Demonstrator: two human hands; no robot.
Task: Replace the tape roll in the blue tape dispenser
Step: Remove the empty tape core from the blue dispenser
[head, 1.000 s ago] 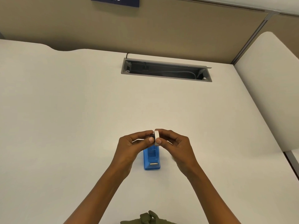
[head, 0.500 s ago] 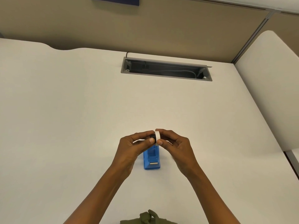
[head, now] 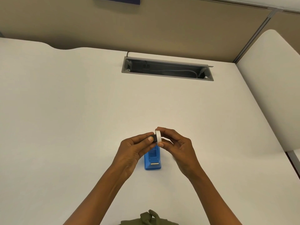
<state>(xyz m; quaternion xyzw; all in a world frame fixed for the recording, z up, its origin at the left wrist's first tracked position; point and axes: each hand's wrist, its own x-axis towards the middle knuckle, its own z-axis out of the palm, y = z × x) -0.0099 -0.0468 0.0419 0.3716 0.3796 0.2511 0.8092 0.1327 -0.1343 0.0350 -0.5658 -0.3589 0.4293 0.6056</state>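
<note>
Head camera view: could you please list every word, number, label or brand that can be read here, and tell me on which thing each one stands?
No text can be read in this view.
Dark blue sign on the beige partition wall: cut off by the top edge; only a trace of white characters shows, unreadable.
Blue plastic tape dispenser: no visible label or brand.
White tape roll, held between left hand and right hand: no print visible.

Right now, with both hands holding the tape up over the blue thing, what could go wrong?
1. The white tape roll and the dark core piece are only pinched by fingertips, right hand and left hand, so one might slip and fall.
2. They hang above the blue tape dispenser, so a dropped part could hit it and bounce or roll away across the white desk.
</note>
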